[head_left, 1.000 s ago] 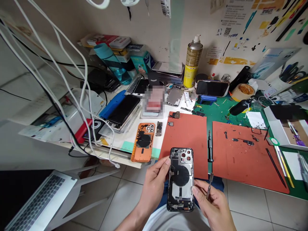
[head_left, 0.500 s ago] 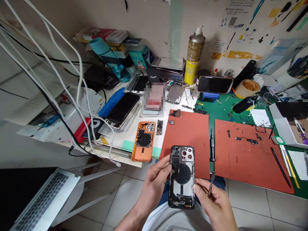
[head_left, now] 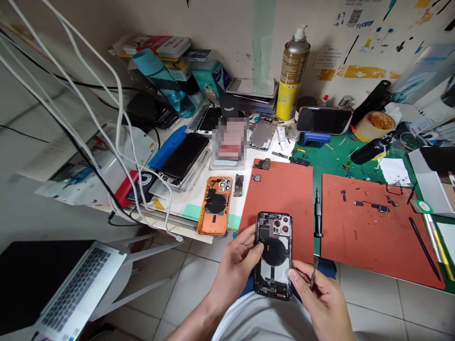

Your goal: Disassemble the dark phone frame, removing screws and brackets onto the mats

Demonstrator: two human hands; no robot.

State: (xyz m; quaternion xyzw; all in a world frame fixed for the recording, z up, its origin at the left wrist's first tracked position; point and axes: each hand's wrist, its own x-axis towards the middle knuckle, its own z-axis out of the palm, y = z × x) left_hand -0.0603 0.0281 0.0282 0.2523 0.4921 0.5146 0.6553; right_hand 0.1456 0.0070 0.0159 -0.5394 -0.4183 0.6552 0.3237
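A black phone housing (head_left: 273,274), its inside facing up, is held over my lap just off the near edge of the bench. My left hand (head_left: 239,258) grips its left side, the thumb lying over the inner parts near the black charging coil. My right hand (head_left: 318,296) pinches the lower right edge and also keeps a thin metal pry tool (head_left: 314,272) between its fingers, pointing up. An orange phone housing (head_left: 214,208) lies to the left on the bench, with a small circuit board (head_left: 239,185) beside it.
Two red-brown mats (head_left: 377,241) lie on the bench, with a black screwdriver (head_left: 318,213) between them and small parts on top. A black-screened phone (head_left: 185,156), a spray can (head_left: 293,73) and a propped phone (head_left: 324,120) stand behind. White cables (head_left: 119,94) hang at left, above a laptop (head_left: 74,289).
The view has turned slightly, so the bench appears shifted. My left thumb has slid further inward over the housing. My right hand keeps its hold on the edge and the pry tool.
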